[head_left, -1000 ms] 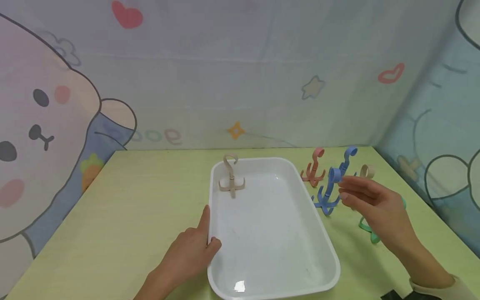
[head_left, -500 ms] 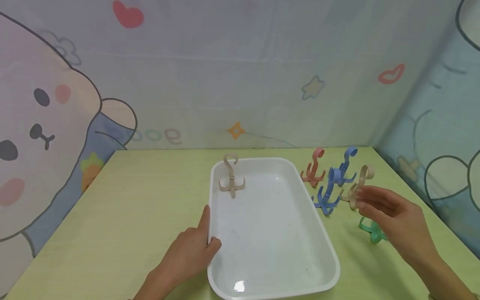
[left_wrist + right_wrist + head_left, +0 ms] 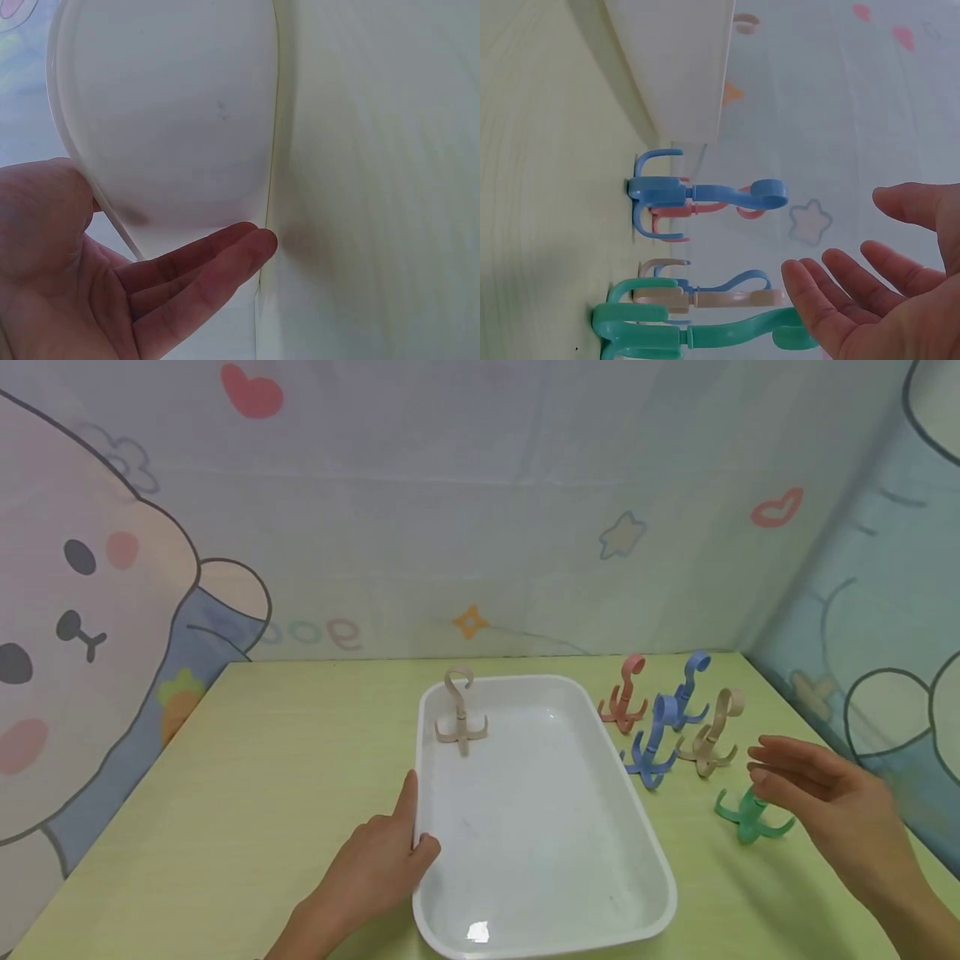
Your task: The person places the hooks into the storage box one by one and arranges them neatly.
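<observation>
My left hand [image 3: 375, 864] holds the left rim of a white tray [image 3: 429, 935], its thumb over the edge. In the left wrist view, the fingers [image 3: 214, 281] lie along the tray's outer wall. The right hand [image 3: 843, 814] is beside the green hanging hook [image 3: 750, 822], hiding its top. Its fingers are relaxed and hold nothing; in the right wrist view, the hand [image 3: 900, 300] comes close to the green hook's [image 3: 742, 330] curled end, and contact cannot be told. A beige hook [image 3: 462, 718] stands inside the tray at its far left corner.
Right of the tray stand two blue hooks [image 3: 651, 747], a red hook [image 3: 622, 706] and another beige hook [image 3: 711, 739], each upright on its prongs. A printed cloth [image 3: 525, 527] rises behind the yellow-green table [image 3: 315, 727] and along its sides.
My right hand has moved right and slightly toward me, from beside the nearer blue hook, past the beige one, to the green one. The left hand stays at the tray.
</observation>
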Motion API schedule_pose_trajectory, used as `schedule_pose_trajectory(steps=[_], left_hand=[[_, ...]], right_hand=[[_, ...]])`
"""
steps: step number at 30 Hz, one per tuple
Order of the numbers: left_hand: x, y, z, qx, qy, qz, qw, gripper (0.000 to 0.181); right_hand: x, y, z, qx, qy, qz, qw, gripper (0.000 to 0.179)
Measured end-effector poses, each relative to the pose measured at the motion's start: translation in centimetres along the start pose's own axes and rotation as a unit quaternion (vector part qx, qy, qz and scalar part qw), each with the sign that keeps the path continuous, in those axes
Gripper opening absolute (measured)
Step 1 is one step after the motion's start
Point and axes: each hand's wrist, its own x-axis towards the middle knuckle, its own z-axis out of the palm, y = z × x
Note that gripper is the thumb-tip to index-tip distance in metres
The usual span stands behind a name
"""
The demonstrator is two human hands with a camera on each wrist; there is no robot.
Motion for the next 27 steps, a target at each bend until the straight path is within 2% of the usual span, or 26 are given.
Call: schedule_pose_trajectory(steps=[2,5,9,17,23,27], left_hand=[[0.0,0.0,0.0,-0.001,-0.002,-0.001,1.0000,0.083],[0.0,0.0,-0.1,-0.003,-0.004,-0.003,1.0000,0.083],[0.0,0.0,-0.1,-0.004,-0.004,-0.003,1.0000,0.083],[0.0,0.1,-0.1,-0.001,0.000,-0.001,1.0000,0.082],[-0.1,0.1,-0.1,-0.001,-0.001,-0.003,1.0000,0.082],[-0.1,0.1,0.0,0.001,0.000,-0.002,1.0000,0.082]], right_hand=[[0.0,0.1,-0.3,0.009,0.003,0.000,1.0000,0.046],[0.1,0.4,-0.6,0.076,0.007,-0.009,0.9970,0.043],[0.2,0.7,-0.9,0.170,0.012,-0.028,0.9850,0.041],[0.1,0.8,-1.6,0.206,0.025,-0.036,0.9776,0.038],[0.1,0.8,-1.8,0.224,0.044,-0.071,0.9710,0.035],[0.2,1.0,-2.1,0.210,0.069,-0.087,0.9713,0.036]])
